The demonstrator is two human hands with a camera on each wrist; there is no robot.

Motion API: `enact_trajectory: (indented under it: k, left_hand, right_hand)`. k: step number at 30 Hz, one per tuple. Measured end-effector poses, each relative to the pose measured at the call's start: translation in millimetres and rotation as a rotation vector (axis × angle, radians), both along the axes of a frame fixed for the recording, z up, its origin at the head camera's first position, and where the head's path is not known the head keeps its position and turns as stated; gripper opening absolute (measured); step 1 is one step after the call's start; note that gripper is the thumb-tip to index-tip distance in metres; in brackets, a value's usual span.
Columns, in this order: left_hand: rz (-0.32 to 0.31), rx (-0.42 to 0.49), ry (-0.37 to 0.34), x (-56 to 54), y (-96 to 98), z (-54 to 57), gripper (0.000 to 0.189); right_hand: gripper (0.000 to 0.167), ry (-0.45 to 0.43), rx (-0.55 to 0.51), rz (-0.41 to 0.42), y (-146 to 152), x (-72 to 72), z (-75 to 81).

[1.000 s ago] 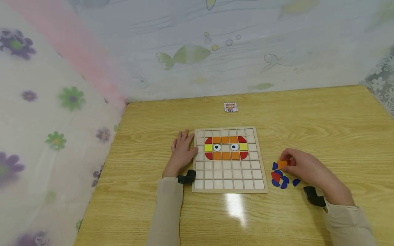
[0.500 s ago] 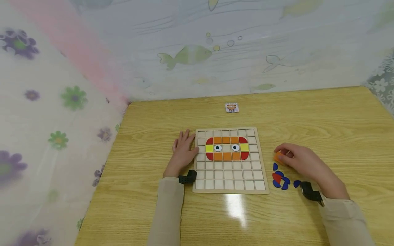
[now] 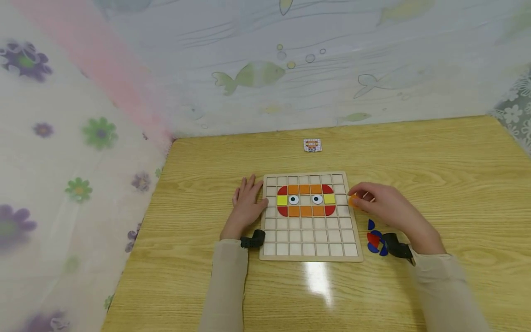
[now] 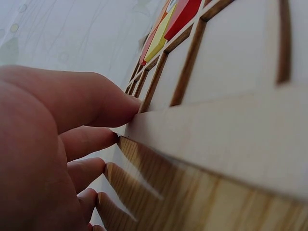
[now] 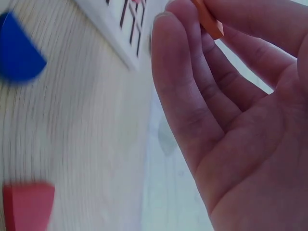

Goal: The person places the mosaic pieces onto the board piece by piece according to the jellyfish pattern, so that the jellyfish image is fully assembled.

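Note:
A wooden grid board (image 3: 311, 258) lies on the table in the head view. Orange, red and yellow tiles and two round eye pieces (image 3: 317, 199) fill part of its upper half. My left hand (image 3: 247, 206) rests at the board's left edge with fingers extended; in the left wrist view the thumb (image 4: 106, 103) touches the frame. Just off the board's right edge, my right hand (image 3: 383, 203) pinches an orange tile (image 3: 353, 201) between thumb and fingers. The right wrist view shows that orange tile (image 5: 209, 21) only in part, at the fingertips.
Blue half-round pieces (image 3: 371, 225) and a red piece (image 3: 373, 240) lie right of the board, partly behind the right wrist camera (image 3: 397, 246). A small printed picture card (image 3: 312, 145) lies beyond the board. A patterned wall covering (image 3: 249, 101) borders the table's far edge.
My right hand has picked the orange tile from the loose pile and carried it left and away from me to the board's right edge. The left hand stays in place.

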State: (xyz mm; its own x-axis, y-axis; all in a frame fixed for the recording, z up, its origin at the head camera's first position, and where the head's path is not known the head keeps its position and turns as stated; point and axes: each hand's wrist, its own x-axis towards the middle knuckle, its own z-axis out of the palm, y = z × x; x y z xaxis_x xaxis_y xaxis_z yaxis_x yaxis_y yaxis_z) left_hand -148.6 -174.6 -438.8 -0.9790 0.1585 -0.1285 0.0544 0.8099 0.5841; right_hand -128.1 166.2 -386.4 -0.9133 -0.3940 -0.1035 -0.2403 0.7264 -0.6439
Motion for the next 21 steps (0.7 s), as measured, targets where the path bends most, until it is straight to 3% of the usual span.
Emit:
enact_trajectory:
  k: [7,14,21]
  left_hand:
    - [0.0,0.003,-0.01,-0.3,0.2,0.0,0.058]
    - [0.003,0.008,-0.008,-1.3,-0.2,0.8,0.057]
    - [0.001,0.005,0.012,-0.4,0.1,1.2,0.057]
  right_hand:
    - [0.02,-0.032,-0.038,0.049,-16,-3.7,-4.9]
    - [0.019,-0.01,-0.037,0.128,-38,-7.6,-12.9]
    - [0.02,-0.023,-0.017,0.137,-64,-7.4,-17.0]
